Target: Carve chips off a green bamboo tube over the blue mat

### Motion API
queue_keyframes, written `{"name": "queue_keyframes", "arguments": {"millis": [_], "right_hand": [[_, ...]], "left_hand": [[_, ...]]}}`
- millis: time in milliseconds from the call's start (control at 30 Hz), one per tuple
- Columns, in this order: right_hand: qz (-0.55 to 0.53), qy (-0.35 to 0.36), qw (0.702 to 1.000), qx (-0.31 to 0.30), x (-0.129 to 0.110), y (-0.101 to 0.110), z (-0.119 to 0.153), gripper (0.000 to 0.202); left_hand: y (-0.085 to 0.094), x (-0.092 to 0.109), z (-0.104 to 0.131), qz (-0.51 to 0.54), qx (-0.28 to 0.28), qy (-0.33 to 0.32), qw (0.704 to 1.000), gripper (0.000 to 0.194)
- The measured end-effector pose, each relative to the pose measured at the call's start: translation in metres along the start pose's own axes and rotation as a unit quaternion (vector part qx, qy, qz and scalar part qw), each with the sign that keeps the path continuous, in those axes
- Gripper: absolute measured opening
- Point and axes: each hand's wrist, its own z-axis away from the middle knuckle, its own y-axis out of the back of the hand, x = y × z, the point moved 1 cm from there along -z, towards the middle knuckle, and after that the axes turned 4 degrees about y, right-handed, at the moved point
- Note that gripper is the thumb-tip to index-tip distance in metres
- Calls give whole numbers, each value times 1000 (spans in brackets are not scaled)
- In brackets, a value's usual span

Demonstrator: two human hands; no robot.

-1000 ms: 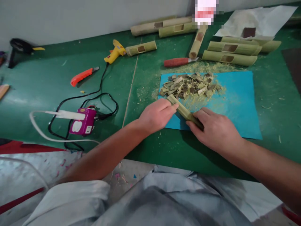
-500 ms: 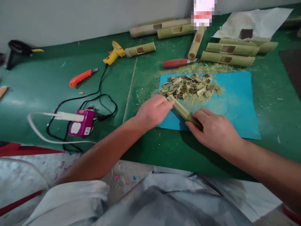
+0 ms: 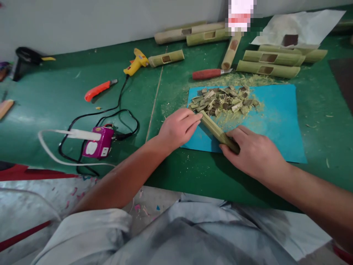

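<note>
The right hand (image 3: 252,149) is wrapped round the near end of the bamboo (image 3: 215,129), over the sheet (image 3: 281,125) near the tabletop (image 3: 190,175)'s front edge. The left hand (image 3: 179,127) bunches its fingers at the far end; whether they grip, I cannot tell.

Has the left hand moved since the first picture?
Yes: the left hand has shifted slightly left and forward, judged against the red-handled knife.

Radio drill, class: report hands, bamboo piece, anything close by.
Right hand gripping bamboo piece, near end. Left hand at far end, contact unclear. Chip pile just beyond, on blue sheet.
</note>
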Motion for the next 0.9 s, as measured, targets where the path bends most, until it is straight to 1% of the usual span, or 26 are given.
{"name": "queue_keyframes", "arguments": {"millis": [100,167,300,333,433,467,567,600,633,700,733,833,900], "right_hand": [[-11,1,1000,-7,0,-1,0,26],[-13,3,1000,-10,0,-1,-1,26],[-14,7,1000,-13,-1,-1,0,26],[-16,8,1000,-12,-1,-1,0,26],[-17,9,1000,-9,-2,-2,0,26],[-13,8,1000,-11,-2,-2,0,26],[-1,7,1000,-20,-3,-2,-1,26],[1,5,1000,-23,-3,-1,-1,26],[1,4,1000,-25,-4,-1,-1,27],[3,4,1000,-28,-5,-1,-1,27],[6,5,1000,-28,-5,-1,-1,27],[10,9,1000,-28,-5,-1,-1,27],[7,8,1000,-26,-4,-2,0,27]], "left_hand": [[1,4,-4,22,6,27,999,21],[2,9,-5,41,1,28,999,21],[1,18,-5,49,-52,-31,997,25],[1,19,-4,39,-55,-39,997,26],[2,19,-3,-14,-24,-24,999,27],[2,19,-2,-27,-22,-23,999,28],[1,20,-1,-19,-49,-64,997,29],[1,19,-1,-14,-48,-71,996,28],[1,18,-2,-15,-37,-68,997,27],[1,14,-3,-37,-3,-41,999,25],[1,12,-3,-48,3,-33,998,25],[1,11,-3,-53,-10,-60,997,24],[0,11,-4,-54,-6,-58,997,24]]}}
